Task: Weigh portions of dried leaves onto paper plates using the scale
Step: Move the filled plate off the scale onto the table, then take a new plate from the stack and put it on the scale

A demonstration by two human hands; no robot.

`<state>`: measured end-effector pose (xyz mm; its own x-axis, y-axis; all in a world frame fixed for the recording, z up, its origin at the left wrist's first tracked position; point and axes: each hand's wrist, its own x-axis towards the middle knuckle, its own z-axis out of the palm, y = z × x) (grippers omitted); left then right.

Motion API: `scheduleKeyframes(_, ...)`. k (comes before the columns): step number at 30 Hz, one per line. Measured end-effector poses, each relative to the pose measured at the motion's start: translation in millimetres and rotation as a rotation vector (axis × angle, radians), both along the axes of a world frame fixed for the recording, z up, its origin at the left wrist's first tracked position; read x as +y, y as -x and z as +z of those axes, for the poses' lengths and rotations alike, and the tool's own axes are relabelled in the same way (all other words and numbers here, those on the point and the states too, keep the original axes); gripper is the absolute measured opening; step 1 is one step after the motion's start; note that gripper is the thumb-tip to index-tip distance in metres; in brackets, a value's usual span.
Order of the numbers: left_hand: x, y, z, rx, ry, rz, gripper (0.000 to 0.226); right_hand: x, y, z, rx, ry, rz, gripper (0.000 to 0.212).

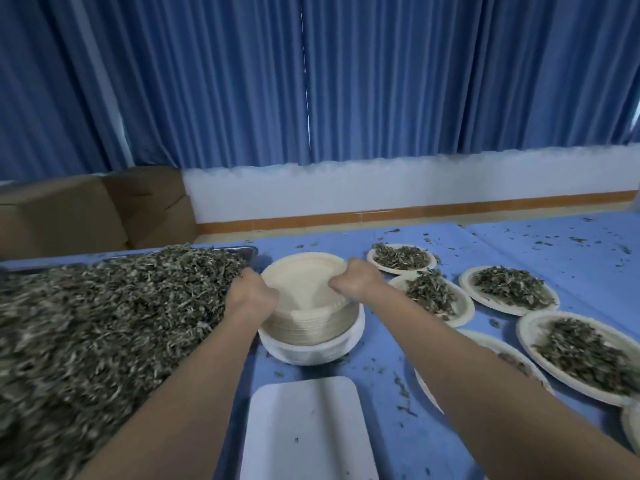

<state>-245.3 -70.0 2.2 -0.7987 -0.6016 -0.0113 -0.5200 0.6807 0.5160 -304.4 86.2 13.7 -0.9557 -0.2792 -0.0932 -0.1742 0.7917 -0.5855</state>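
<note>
A stack of empty cream paper plates (311, 323) sits mid-table in its white wrapper (311, 351). My left hand (251, 294) and my right hand (356, 277) grip opposite edges of the top plate (304, 275), which is tilted up off the stack. A white flat scale (308, 431) lies in front of the stack, with a few leaf crumbs on it. A big heap of dried leaves (104, 323) fills a metal tray (247, 251) on the left. Several plates with leaf portions (509, 289) lie to the right.
A blue cloth (554, 244) with scattered leaf bits covers the table. Cardboard boxes (86, 209) stand behind the tray on the left. Blue curtains (311, 81) and a white wall close off the back.
</note>
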Motion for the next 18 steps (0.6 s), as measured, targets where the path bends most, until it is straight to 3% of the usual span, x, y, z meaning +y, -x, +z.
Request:
scheduleKeyframes(3,-5.5,-9.9,-9.1,0.046,-0.151,0.02,0.056,-2.6,-3.5,-4.5,0.036,-0.041,-0.028,0.03)
scheduleKeyframes(8,1.3,-9.8,-1.7,0.022,0.01,-0.092,0.025,-4.8,-5.3,-2.1,0.111,-0.034,-0.057,0.028)
scheduleKeyframes(11,4.9,-8.9,8.5,0.01,0.06,-0.15,0.028,-7.0,-10.0,8.1,0.173,0.023,-0.104,0.03)
scheduleKeyframes(18,7.1,-43.4,35.8,0.27,-0.016,-0.182,0.032,11.1,-49.4,31.6,0.272,0.159,-0.077,0.041)
